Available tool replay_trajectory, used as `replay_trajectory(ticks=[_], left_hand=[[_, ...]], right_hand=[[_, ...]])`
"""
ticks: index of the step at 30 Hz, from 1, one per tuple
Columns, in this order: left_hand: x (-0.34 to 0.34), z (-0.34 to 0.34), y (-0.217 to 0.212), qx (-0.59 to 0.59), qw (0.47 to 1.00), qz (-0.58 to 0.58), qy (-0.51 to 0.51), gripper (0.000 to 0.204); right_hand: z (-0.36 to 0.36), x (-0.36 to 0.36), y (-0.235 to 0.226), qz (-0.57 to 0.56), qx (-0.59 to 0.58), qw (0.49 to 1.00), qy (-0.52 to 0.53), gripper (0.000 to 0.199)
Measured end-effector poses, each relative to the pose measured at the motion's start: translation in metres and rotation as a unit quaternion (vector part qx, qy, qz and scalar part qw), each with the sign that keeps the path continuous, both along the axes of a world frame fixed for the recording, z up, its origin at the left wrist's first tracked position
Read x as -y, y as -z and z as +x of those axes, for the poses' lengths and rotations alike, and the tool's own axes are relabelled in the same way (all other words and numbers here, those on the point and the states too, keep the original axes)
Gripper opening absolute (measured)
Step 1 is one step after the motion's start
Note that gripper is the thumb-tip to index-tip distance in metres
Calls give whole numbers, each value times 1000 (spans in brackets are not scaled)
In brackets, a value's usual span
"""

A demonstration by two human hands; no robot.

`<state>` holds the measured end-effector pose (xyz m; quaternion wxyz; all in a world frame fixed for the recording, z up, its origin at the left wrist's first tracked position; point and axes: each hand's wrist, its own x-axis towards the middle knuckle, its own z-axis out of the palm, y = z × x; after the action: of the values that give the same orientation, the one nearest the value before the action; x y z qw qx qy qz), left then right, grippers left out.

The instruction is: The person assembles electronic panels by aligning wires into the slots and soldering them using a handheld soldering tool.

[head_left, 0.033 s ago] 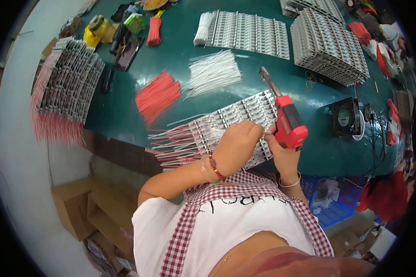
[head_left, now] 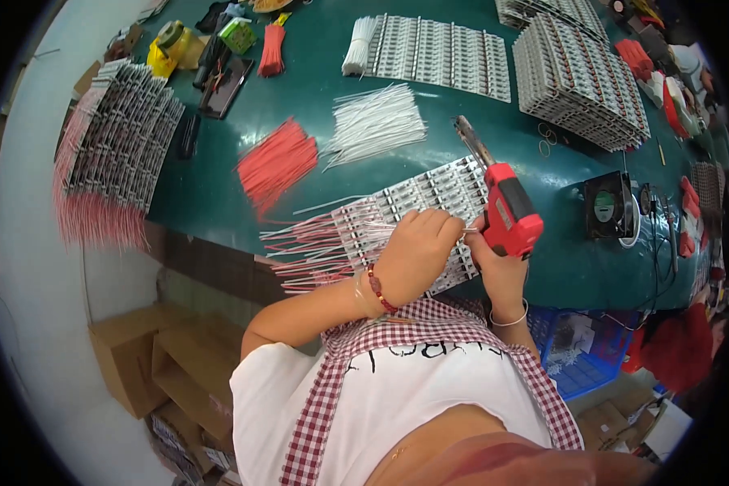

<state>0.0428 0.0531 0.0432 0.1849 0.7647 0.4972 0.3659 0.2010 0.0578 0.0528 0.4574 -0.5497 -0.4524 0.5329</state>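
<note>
A light grey panel of many small parts (head_left: 439,190) lies tilted before me on the green table, with red and white wires (head_left: 304,255) trailing from its left end. My left hand (head_left: 419,247) is closed over the panel, pinching thin white wires whose ends (head_left: 468,230) show between both hands. Just to its right is my right hand (head_left: 500,279), its fingers curled under a red and black gun-shaped tool (head_left: 512,209). That tool's metal barrel points away from me, up and left. Its handle is hidden, but the hand appears to grip it, thumb near the wire ends.
Loose red wires (head_left: 279,162) and white wires (head_left: 377,123) lie beyond the panel. More panels are stacked at far right (head_left: 579,77) and at left (head_left: 121,142). A black fan-like device (head_left: 606,206) stands at right with cables. A blue crate (head_left: 583,356) sits below the table edge.
The hands and the tool hold nearly the same place. The view has shifted slightly, and the tool sits a touch further right and lower.
</note>
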Motion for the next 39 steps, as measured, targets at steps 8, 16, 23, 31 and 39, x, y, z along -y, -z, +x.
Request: replay_trajectory(ticks=[8, 16, 23, 31, 39], left_hand=[[-4, 1, 2, -29, 998, 52, -1, 21], [0, -1, 7, -3, 999, 24, 21, 18], [3, -7, -1, 74, 997, -16, 24, 8], [5, -8, 2, 102, 993, -52, 22, 13], [5, -14, -8, 123, 987, -94, 39, 17]], right_hand=[[-1, -6, 2, 31, 35, 999, -6, 18], [0, 1, 2, 45, 61, 997, 2, 19], [15, -7, 5, -50, -184, 978, -85, 45], [17, -4, 10, -38, -193, 976, -91, 51], [20, 0, 8, -87, -163, 978, -102, 55]])
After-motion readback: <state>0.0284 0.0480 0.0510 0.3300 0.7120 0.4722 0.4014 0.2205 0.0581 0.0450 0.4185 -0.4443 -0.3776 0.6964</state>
